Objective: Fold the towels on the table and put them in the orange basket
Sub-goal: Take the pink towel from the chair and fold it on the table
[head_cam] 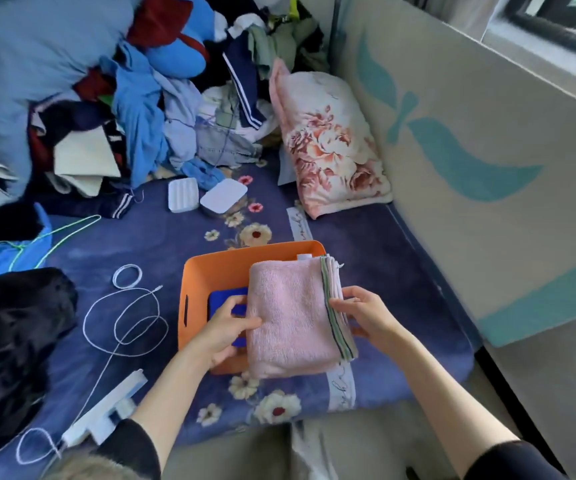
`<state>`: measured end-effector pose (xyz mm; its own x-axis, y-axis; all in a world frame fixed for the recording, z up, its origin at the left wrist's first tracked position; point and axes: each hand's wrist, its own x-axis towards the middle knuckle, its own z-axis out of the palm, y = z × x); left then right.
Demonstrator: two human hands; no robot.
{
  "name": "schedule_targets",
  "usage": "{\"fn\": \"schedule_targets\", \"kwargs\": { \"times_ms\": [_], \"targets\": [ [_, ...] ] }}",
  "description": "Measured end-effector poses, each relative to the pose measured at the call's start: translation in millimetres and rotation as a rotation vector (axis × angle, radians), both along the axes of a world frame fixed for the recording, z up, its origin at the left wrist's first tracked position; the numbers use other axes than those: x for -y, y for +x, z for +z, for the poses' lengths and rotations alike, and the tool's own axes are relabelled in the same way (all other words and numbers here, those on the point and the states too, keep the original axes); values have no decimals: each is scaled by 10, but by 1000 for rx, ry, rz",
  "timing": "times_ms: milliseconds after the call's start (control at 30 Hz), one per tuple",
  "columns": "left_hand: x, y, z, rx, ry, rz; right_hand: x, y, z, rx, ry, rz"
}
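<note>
Fingers, left (241, 322): thumb on top of the towel's left edge, the rest curled beneath it, pinching that edge.
Fingers, right (343, 303): laid over the striped right edge, thumb on top, pinching the stacked hems.
Left hand (226, 332): over the basket's left half, just above a blue item.
Right hand (366, 315): at the basket's right rim, partly hiding it.
Towel (288, 317): pink, folded to a thick rectangle, held level between both hands; whether it touches the rim I cannot tell.
Long axis: runs away from the person, roughly in line with the basket's depth; stripes on the right.
Basket (210, 271): orange, directly under and behind the towel, on the bed (141, 237).
Blue item (226, 299): folded flat in the basket's left part, half covered by the left hand.
Key relation: towel overhangs the near rim toward the person, so the basket lies down and slightly forward; both hands equally near.
Judgement: folding looks done for this one; placing it remains.
Risk: loose striped hems may splay on release.
Surroundings: white cord (124, 317) left of basket; clothes pile (162, 109) far back; floral pillow (328, 143).
</note>
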<state>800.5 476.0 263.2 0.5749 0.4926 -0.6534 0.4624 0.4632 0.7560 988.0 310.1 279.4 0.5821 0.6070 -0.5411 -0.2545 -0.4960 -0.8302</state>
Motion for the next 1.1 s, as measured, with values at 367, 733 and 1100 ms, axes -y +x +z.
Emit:
{"fn": "schedule_targets", "kwargs": {
  "times_ms": [367, 733, 1100],
  "targets": [
    [-735, 801, -930, -241, -54, 140, -1243, 776, -932, 141, -332, 205],
    [-903, 1188, -2263, -363, -90, 153, -1734, 781, -2039, 283, -583, 241],
    [-1007, 1409, -2882, -407, -54, 94, -1925, 811, -2514, 350, -706, 363]
  ]
}}
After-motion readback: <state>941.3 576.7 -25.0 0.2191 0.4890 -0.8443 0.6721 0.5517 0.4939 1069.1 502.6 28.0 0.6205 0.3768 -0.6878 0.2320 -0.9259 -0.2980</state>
